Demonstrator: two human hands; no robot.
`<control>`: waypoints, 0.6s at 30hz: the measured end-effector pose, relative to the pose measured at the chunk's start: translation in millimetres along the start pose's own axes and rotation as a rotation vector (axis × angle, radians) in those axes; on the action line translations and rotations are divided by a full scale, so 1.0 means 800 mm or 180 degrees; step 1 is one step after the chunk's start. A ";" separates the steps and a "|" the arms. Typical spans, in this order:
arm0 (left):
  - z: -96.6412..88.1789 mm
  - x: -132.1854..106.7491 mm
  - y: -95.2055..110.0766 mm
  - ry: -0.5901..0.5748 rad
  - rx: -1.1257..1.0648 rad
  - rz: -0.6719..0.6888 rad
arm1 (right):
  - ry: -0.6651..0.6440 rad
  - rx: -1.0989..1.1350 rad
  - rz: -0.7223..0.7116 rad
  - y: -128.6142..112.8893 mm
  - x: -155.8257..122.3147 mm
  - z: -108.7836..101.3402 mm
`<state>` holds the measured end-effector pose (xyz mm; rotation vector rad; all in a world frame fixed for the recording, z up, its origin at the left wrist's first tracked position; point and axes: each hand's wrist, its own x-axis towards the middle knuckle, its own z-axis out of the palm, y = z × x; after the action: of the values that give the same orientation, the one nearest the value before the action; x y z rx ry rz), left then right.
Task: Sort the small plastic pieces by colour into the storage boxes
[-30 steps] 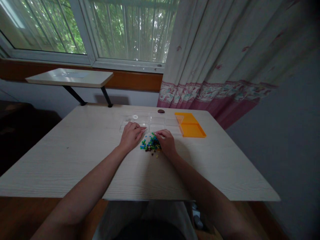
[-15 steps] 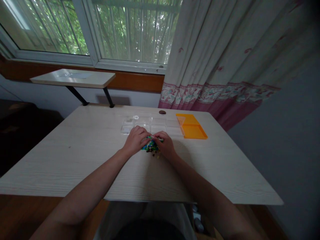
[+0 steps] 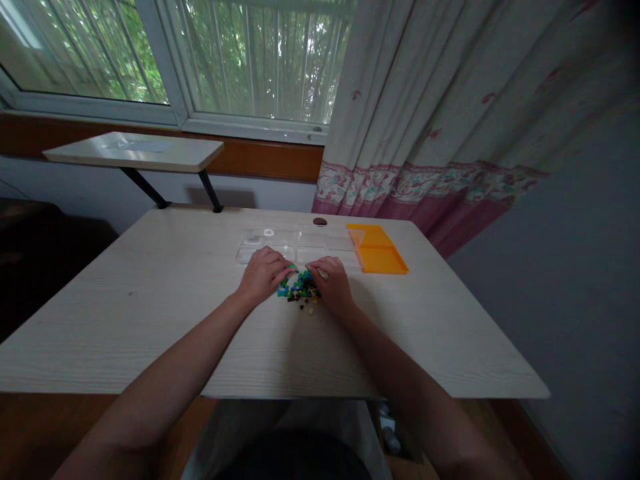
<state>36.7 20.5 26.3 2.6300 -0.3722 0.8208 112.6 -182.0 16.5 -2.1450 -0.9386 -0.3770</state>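
The two hands, which met over the pieces half a second ago, have now drawn apart, leaving a narrow gap between their fingertips. The left hand rests at the far left edge of the pile, its thumb and fingers brought near each other beside some green pieces; whether it pinches one, I cannot tell. The right hand is at the pile's right side with thumb and forefinger close together, and a held piece cannot be made out there either. With the hands parted, more of the blue and green pieces shows, along with the dark and pale ones at the near edge. The pile lies on the table, between the hands and just in front of the clear tray, whose right end meets or overlaps the orange box. For the work, this looks like one brief joint handling over and the hands back at separate sides, with the heap itself much the same and largely unhandled.
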 end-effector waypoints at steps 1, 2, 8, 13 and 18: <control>0.000 0.000 -0.002 0.0065 -0.0030 -0.0063 | -0.0041 -0.0190 0.0017 0.003 0.000 -0.003; 0.000 0.000 -0.005 0.0118 -0.0056 -0.0113 | -0.0100 -0.0349 0.0026 0.006 0.000 -0.006; -0.001 -0.003 -0.015 0.0361 -0.0078 -0.0340 | -0.0563 -0.0794 -0.0202 0.009 0.000 -0.014; -0.003 -0.004 -0.020 0.0384 -0.0065 -0.0491 | -0.0727 -0.1054 -0.0432 0.006 0.000 -0.014; -0.001 -0.004 -0.028 0.0475 -0.0076 -0.0554 | -0.0764 -0.1160 -0.0486 0.003 0.000 -0.014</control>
<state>41.0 41.5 19.3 2.5164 -0.1106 0.9397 114.8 -191.6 23.1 -2.4966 -1.2534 -0.3955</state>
